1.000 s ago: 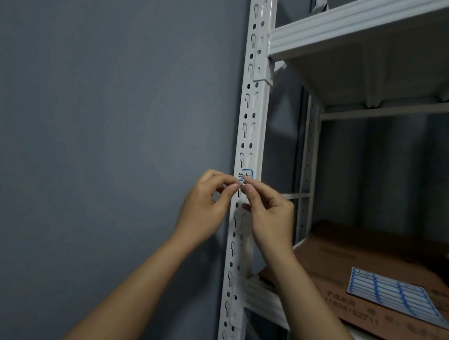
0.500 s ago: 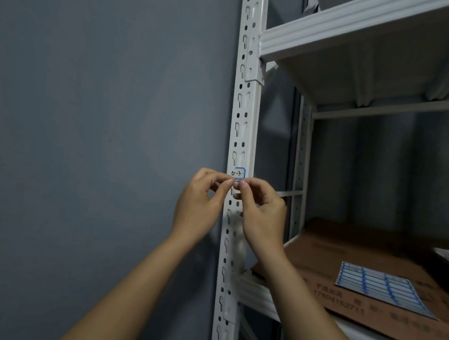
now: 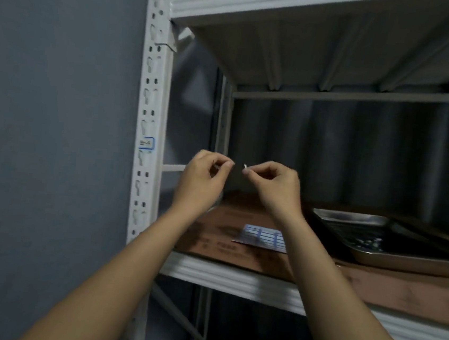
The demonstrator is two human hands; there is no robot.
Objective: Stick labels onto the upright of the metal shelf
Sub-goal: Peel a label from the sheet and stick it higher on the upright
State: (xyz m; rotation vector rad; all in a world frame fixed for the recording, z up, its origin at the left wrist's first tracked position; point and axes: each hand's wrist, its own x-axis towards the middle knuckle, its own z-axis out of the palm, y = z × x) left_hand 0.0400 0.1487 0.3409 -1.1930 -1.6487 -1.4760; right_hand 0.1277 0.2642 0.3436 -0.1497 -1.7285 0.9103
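A white perforated upright (image 3: 154, 93) of the metal shelf stands at the left. One blue-bordered label (image 3: 146, 143) with handwriting is stuck on its front face. Both hands are raised to the right of the upright, apart from it, inside the shelf opening. My left hand (image 3: 202, 184) has its fingers curled, thumb and forefinger tips together; nothing between them is plain to see. My right hand (image 3: 274, 189) pinches a small white scrap (image 3: 245, 166) at its fingertips. A sheet of blue-bordered labels (image 3: 262, 237) lies on the shelf below my hands.
Brown cardboard (image 3: 210, 240) covers the lower shelf, whose white front beam (image 3: 234, 279) runs below my forearms. A metal tray (image 3: 404, 244) sits on it at the right. Another shelf (image 3: 263, 5) hangs overhead. A grey wall (image 3: 56, 124) fills the left side.
Both hands have left the label on the upright and moved right into the shelf opening. The label stays stuck. The view has shifted right, and the tray has come into sight.
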